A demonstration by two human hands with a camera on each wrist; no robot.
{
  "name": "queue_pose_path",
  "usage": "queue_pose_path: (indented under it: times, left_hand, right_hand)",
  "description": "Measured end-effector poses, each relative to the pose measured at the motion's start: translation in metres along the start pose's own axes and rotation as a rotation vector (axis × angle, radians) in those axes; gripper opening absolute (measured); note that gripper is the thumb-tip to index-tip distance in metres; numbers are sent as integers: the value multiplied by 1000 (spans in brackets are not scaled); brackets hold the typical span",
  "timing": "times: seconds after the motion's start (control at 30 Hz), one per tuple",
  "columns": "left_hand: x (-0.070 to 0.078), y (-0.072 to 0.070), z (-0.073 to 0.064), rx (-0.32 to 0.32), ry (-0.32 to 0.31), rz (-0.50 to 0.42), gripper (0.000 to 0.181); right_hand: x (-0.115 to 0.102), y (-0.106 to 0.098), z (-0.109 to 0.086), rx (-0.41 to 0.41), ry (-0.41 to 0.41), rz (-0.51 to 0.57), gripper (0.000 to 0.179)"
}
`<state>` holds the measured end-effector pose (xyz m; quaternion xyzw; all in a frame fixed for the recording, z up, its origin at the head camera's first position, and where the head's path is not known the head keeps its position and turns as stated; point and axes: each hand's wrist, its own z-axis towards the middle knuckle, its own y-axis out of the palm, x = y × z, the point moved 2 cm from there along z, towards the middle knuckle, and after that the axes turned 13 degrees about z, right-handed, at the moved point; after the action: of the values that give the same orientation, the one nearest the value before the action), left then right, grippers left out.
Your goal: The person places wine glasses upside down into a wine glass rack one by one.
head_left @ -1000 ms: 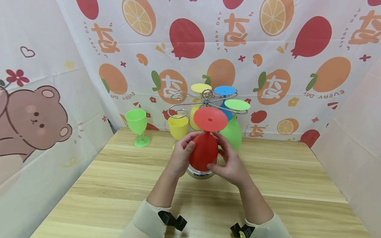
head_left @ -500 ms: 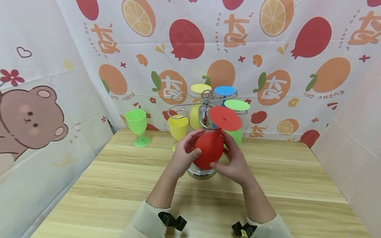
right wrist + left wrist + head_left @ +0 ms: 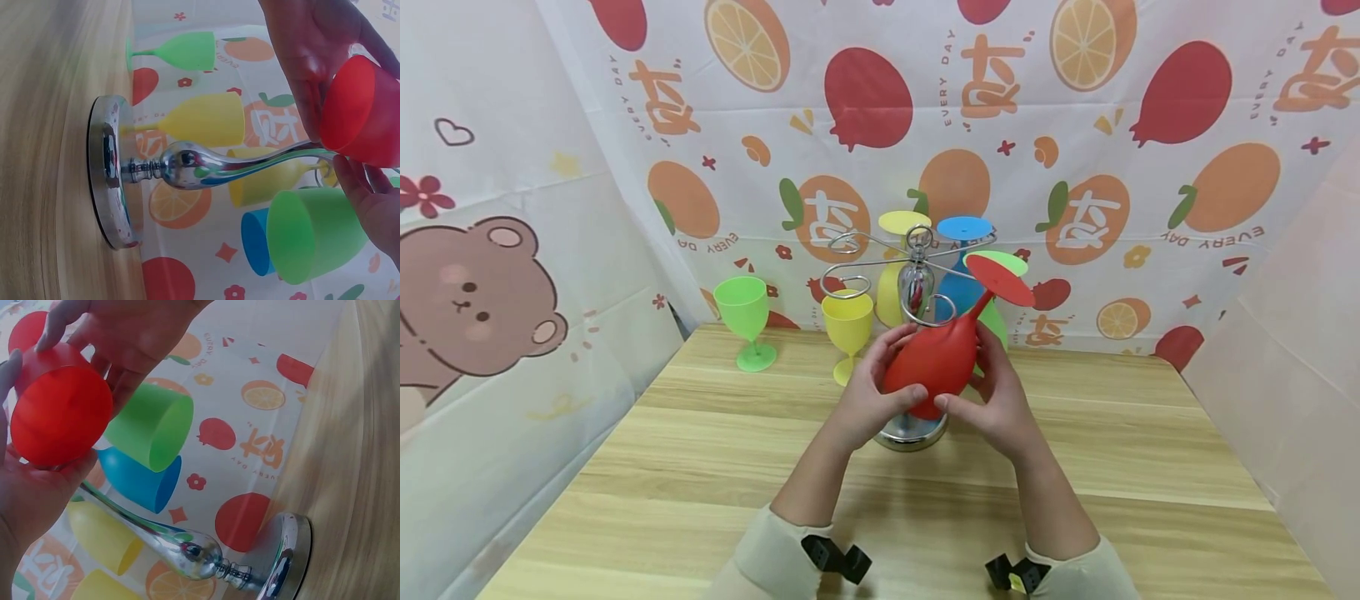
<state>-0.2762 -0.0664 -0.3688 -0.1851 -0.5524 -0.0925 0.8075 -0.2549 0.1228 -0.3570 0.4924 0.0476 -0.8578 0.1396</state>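
Note:
A red goblet (image 3: 934, 360) is upside down and tilted, its round foot (image 3: 1000, 281) up to the right. My left hand (image 3: 874, 390) holds its bowl from the left, thumb in front. My right hand (image 3: 996, 396) holds the bowl from the right, thumb near the rim. Just behind is a chrome rack (image 3: 916, 283) with wire arms; its front hook (image 3: 934, 313) shows beside the goblet's stem, and I cannot tell if they touch. Upside-down yellow (image 3: 891, 296), blue (image 3: 958, 287) and green (image 3: 319, 234) goblets hang on the rack. In the right wrist view, the red bowl opening faces the camera.
A green goblet (image 3: 745, 312) and a yellow goblet (image 3: 847, 329) stand upright at the back left of the wooden table (image 3: 700, 467). The rack's round chrome base (image 3: 912, 435) stands below my hands. A fruit-print cloth (image 3: 880, 100) hangs close behind.
The red goblet has tilted, its foot swinging right and slightly down, while the bowl stays between both hands. The rack's front hook, hidden earlier, now shows. The other goblets have not moved.

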Motion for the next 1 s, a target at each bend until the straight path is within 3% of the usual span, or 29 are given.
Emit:
queue_pose_path:
  times: [0.63, 1.0]
  left_hand:
    - [-3, 0, 2, 22, -28, 29, 62]
    - [-6, -1, 4, 35, -32, 27, 57]
  right_hand:
    - [1, 0, 0, 37, 60, 30, 96]
    - [2, 0, 2, 16, 27, 82, 91]
